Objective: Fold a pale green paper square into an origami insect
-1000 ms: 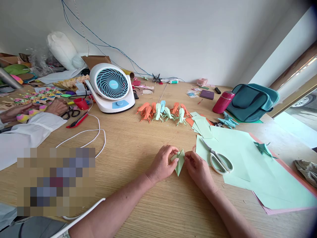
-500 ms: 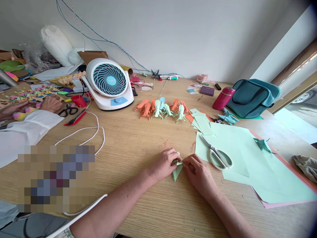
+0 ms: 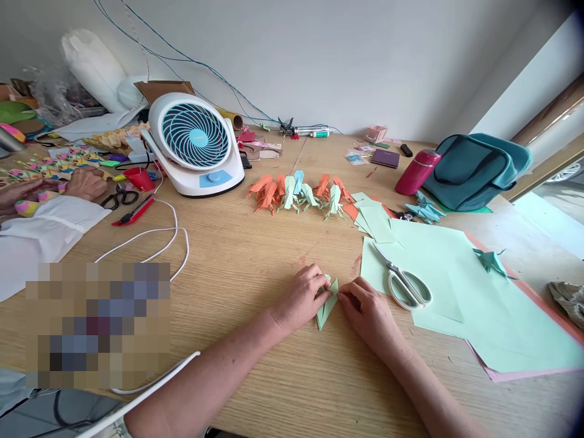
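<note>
Since half a second ago, the fingers of the bare right hand [image 3: 367, 311] have drawn back from over the small folded pale-green paper piece [image 3: 325, 314] to its right edge, uncovering its pointed flap. The paper sits on the light wood-grain desk [image 3: 269, 258], between both hands. The bare left hand [image 3: 302, 299] grips it between thumb and fingers, hiding its left part; the right thumb and index finger are pinched together against the edge, though I cannot tell whether they clasp it.

Just right of the right hand, one pair of white-handled metal scissors [image 3: 393, 266] lies on large pale-green paper sheets [image 3: 506, 328], which also carry one teal folded-paper figure [image 3: 491, 262]. Beyond the hands stands a row: three pale-green folded figures [image 3: 289, 194], one light-blue folded figure [image 3: 298, 181] and at least four orange folded figures [image 3: 267, 197], overlapping too much for an exact count. Farther back are one white-and-blue fan [image 3: 198, 139], one crimson bottle [image 3: 417, 173] and one teal fabric bag [image 3: 472, 176]. One looping white cable [image 3: 176, 224] crosses the left side.
</note>
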Motion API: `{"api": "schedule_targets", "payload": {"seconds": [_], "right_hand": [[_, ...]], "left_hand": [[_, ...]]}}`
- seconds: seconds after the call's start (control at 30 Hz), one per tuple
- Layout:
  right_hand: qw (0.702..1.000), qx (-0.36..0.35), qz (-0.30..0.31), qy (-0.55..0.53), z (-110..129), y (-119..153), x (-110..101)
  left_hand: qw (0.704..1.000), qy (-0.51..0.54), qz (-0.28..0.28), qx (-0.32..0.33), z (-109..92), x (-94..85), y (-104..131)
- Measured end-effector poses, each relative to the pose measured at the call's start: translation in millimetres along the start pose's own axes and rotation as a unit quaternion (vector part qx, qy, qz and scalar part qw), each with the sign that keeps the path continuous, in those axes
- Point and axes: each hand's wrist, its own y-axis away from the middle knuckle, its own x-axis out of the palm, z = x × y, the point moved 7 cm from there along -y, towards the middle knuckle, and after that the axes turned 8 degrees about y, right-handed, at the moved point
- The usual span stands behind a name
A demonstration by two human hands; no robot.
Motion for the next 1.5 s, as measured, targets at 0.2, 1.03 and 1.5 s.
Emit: {"api": "schedule_targets", "payload": {"seconds": [0.2,1.03,1.5], "right_hand": [[1.0,0.014,0.009,0.025,-2,-3,4],[0.997,0.049,-0.012,0.066,-3,-9,9],[0.998,0.037,-0.017,0.039,-2,-9,7]], "left_hand": [[1.0,0.0,-0.004,-0.013,0,0.8,-3],[0.999,-0.052,0.008,0.007,-11,-0.6,0],[0.92,-0.345,0.116,0.146,-37,16.8,34]]}}
